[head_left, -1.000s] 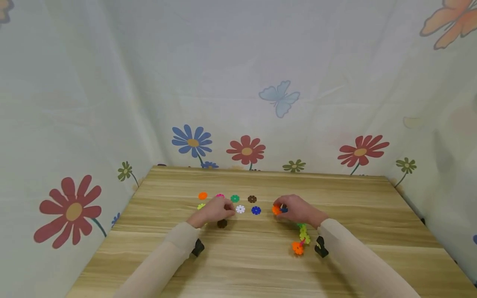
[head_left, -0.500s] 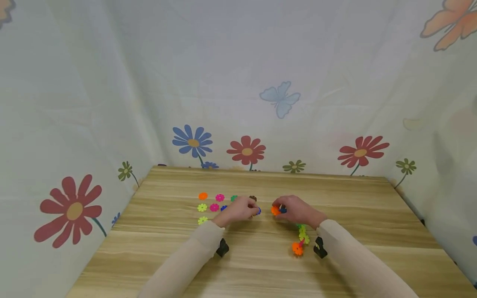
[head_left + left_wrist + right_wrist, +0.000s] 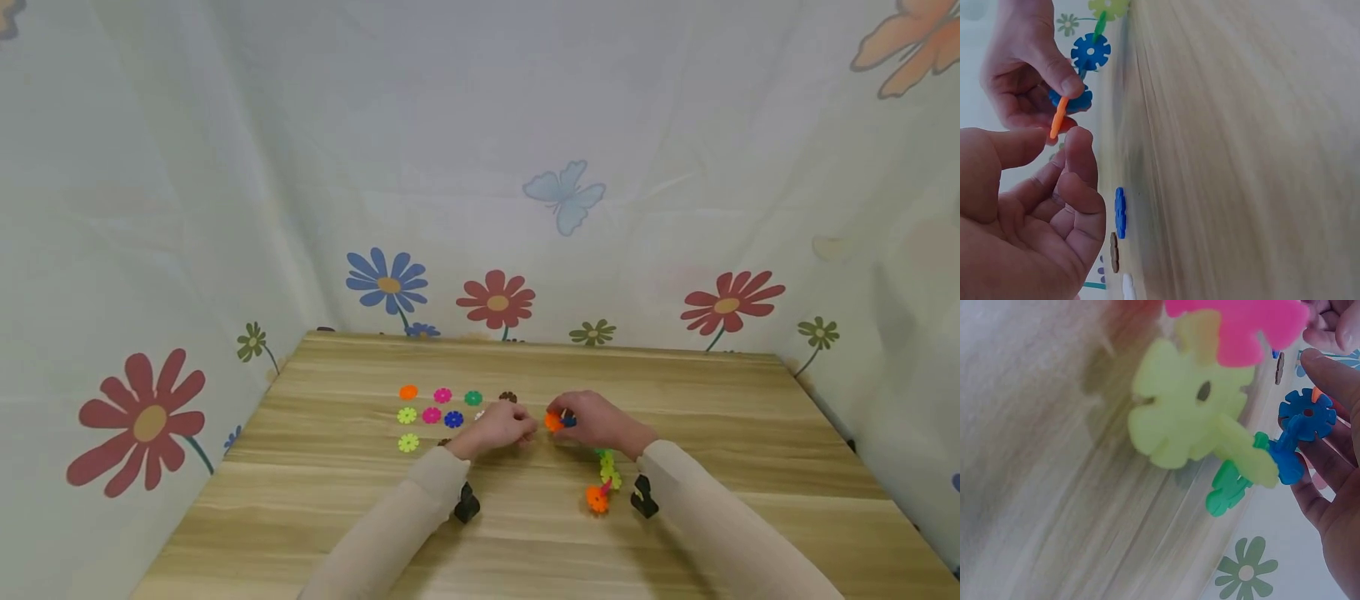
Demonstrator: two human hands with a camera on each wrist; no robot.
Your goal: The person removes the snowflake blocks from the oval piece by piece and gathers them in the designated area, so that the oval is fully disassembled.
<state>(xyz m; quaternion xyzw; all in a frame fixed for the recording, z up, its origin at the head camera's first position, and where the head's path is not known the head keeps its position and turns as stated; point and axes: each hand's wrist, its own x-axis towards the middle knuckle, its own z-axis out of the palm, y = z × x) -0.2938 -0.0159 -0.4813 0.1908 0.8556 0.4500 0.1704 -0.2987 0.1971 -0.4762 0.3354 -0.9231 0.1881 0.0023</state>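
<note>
My right hand (image 3: 596, 419) pinches the end of a chain of interlocking plastic snowflake discs. At that end sit an orange disc (image 3: 1059, 117) and blue discs (image 3: 1307, 414). The chain trails toward me through green, yellow-green (image 3: 1175, 403) and pink (image 3: 1266, 328) discs to another orange disc (image 3: 597, 499). My left hand (image 3: 504, 425) is just left of the held orange disc. In the left wrist view its thumb and bent fingers are apart, with no disc between them. A loose blue disc (image 3: 1120, 212) lies on the table beside this hand.
Loose discs lie on the wooden table (image 3: 525, 550) to the left: orange (image 3: 408, 392), pink (image 3: 442, 395), green (image 3: 473, 398), brown (image 3: 508, 397), yellow (image 3: 408, 442) and others. My left hand partly covers some. A flower-printed curtain (image 3: 420, 167) hangs behind the table.
My left hand has moved right, from above the loose discs to close by the orange disc in my right hand. The right hand and chain have barely moved.
</note>
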